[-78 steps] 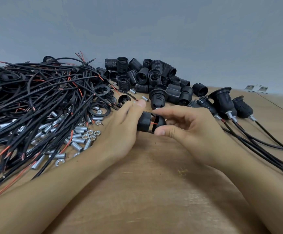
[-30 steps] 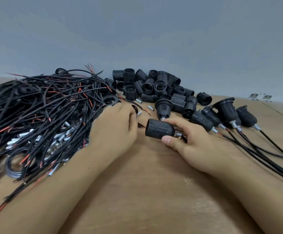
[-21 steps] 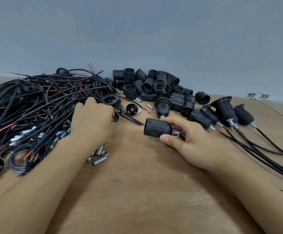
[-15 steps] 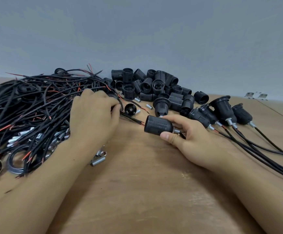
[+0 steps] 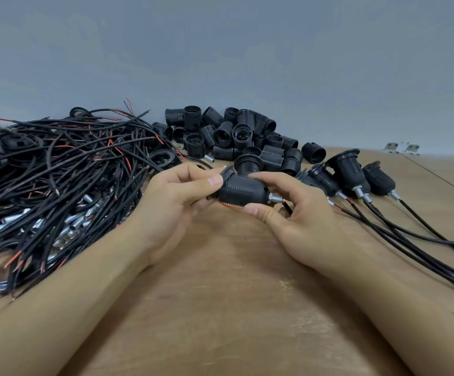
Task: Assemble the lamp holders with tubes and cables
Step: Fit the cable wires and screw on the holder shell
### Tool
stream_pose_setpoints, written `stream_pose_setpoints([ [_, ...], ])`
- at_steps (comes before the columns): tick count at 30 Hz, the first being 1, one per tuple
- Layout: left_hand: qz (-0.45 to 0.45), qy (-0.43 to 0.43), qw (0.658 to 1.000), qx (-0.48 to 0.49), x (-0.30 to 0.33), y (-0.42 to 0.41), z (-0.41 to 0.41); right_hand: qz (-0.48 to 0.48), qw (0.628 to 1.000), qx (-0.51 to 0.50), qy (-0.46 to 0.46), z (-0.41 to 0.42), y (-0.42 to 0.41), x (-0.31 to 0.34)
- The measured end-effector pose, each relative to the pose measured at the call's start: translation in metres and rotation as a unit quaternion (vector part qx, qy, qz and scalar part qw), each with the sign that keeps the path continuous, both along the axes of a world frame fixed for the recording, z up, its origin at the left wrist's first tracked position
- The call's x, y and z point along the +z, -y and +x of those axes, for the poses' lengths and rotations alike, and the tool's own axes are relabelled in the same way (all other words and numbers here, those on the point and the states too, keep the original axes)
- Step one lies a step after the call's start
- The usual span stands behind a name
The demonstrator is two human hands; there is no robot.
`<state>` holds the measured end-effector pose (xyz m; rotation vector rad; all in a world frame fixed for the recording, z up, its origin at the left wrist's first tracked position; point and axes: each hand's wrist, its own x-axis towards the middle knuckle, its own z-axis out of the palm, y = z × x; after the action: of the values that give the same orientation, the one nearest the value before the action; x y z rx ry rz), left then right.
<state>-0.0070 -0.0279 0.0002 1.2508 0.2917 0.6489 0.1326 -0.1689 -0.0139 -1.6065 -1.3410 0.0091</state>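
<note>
**Both hands on one holder, mid-table**

While both hands meet over the table, everything is placed relative to the held holder.

Far left of holder: cable pile, black leads with red stripped ends, tangled. Black rings sit in and under it. Metal tubes lie beneath the cables at the pile's near side, partly hidden.

Left of holder: left hand, fingers curled, thumb and forefinger pinching a black ring-like part at the holder's left end. What exactly that part is, cannot tell; mostly hidden by the fingers. Red wire shows just under the holder body.

Centre: holder lies roughly horizontal, lifted off the table, ribbed body, metal tube stub sticking out its right end.

Right of holder: right hand, thumb under and fingers over the body, gripping it. A black cable end pokes out beside the stub, near the palm.

Behind holder: heap of loose holders against the wall, some upright, some tipped.

Right and slightly behind: finished holders with tubes fitted, lying side by side, their cables trailing to the right edge.

Far right rear: small metal brackets by the wall.
</note>
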Motion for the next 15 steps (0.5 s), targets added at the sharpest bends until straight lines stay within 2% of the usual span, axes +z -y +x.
stream_pose_setpoints([
  [7,-0.007,0.015,0.999,-0.031,-0.010,-0.002,0.002,0.001,1.000,-0.005,0.002,0.006,0.003,0.002],
  [13,0.077,-0.025,0.997,0.009,-0.016,-0.003,0.002,0.002,0.998,0.002,0.068,0.011,0.006,0.001],
  [15,0.112,-0.045,0.993,0.011,-0.017,-0.003,0.002,0.006,0.992,-0.003,0.128,0.012,0.006,0.002],
])
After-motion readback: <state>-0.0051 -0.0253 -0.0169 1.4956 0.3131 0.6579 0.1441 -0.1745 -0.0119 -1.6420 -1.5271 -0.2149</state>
